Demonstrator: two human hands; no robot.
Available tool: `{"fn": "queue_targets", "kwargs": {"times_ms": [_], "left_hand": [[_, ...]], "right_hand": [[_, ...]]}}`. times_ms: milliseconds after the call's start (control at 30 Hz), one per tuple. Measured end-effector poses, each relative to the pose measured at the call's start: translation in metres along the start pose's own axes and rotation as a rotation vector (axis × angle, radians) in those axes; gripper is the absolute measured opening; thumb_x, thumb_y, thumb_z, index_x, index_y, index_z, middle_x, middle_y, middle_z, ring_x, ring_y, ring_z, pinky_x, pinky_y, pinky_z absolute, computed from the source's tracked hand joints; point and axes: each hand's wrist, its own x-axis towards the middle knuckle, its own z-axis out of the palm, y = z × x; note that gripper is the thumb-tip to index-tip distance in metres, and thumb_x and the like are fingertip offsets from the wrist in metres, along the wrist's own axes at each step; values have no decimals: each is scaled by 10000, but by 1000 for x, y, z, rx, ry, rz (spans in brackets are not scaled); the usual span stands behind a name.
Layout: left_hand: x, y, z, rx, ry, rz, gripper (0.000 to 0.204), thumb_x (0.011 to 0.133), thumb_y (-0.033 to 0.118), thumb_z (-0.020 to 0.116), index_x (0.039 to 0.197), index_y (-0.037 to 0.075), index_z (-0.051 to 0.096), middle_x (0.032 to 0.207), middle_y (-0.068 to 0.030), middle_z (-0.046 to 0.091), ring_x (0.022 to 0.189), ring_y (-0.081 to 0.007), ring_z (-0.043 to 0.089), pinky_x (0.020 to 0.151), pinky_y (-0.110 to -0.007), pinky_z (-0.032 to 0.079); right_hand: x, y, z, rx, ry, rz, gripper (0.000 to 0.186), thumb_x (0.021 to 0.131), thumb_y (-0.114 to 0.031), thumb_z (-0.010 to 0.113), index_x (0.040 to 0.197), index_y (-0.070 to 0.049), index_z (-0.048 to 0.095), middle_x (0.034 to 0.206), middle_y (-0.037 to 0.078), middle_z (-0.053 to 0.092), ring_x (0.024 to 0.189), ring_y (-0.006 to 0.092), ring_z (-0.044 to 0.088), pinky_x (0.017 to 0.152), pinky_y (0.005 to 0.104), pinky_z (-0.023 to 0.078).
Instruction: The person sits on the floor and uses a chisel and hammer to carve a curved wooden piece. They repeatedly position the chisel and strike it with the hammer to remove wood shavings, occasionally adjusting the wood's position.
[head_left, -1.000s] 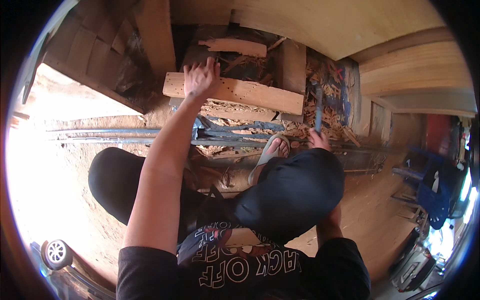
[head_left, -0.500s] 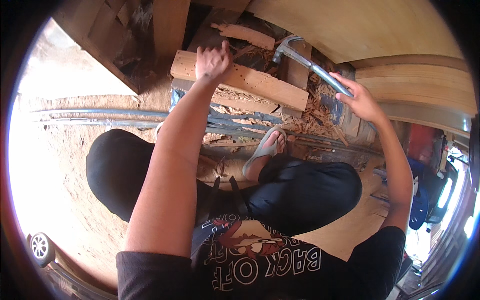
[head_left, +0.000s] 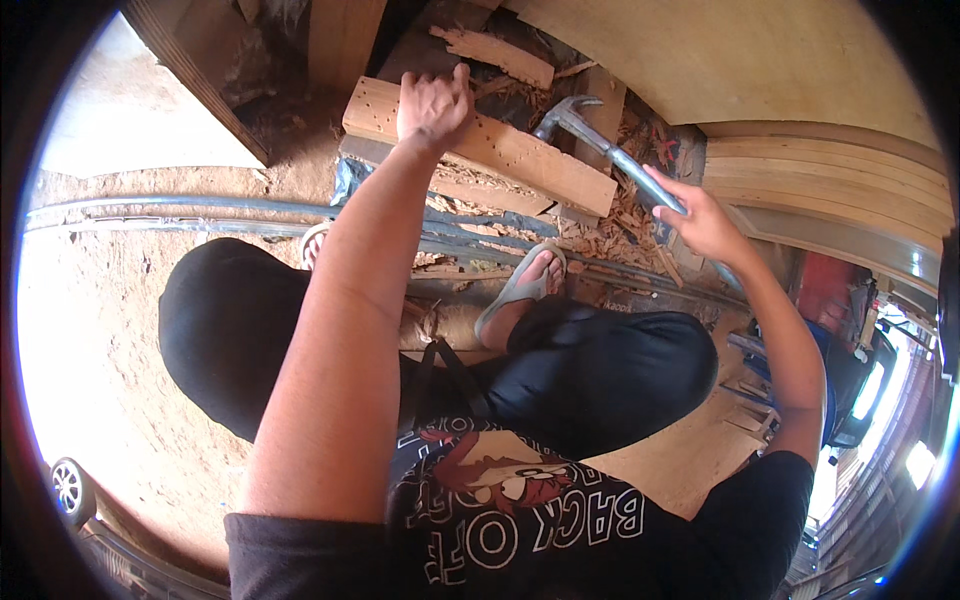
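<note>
A long, pale wooden block (head_left: 535, 165) with rows of small dark holes lies on other timber in front of my feet. My left hand (head_left: 435, 112) is on its left part, back of the hand up, with the fingers curled over the block's far side; the fingertips are hidden. In my right hand (head_left: 705, 222) is a claw hammer (head_left: 622, 160), gripped by its blue-grey handle. The hammer's metal head is above the block's far edge, right of my left hand. Whether it touches the wood is unclear.
Wood chips (head_left: 635, 215) are scattered around the block, and a splintered strip (head_left: 495, 55) lies beyond it. Thin pipes (head_left: 190, 207) run across the ground before my sandalled feet (head_left: 525, 285). Stacked boards (head_left: 820, 175) stand at the right, below a broad wooden panel (head_left: 740, 60).
My right hand and the hammer have come slightly lower and to the left, toward me. My left hand stays on the block, and the view has shifted a little.
</note>
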Motion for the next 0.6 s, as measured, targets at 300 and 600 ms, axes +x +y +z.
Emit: {"fn": "queue_targets", "kwargs": {"times_ms": [300,600], "left_hand": [[-2,-1,4,-23,61,7,454,1006,260,434,1424,120,540,981,-129,772,1035,-316,710,1000,-489,413],[-6,0,4,4,40,1,363,1025,299,433,1315,126,564,955,-171,768,1043,-329,713,988,-502,429]], "right_hand": [[-6,9,8,67,185,-54,690,994,-116,688,1618,-267,435,1121,1,714,738,99,557,728,297,504],[-33,34,16,378,313,273,685,993,-154,725,1612,-259,451,811,-21,675,514,55,461,450,255,370]]}}
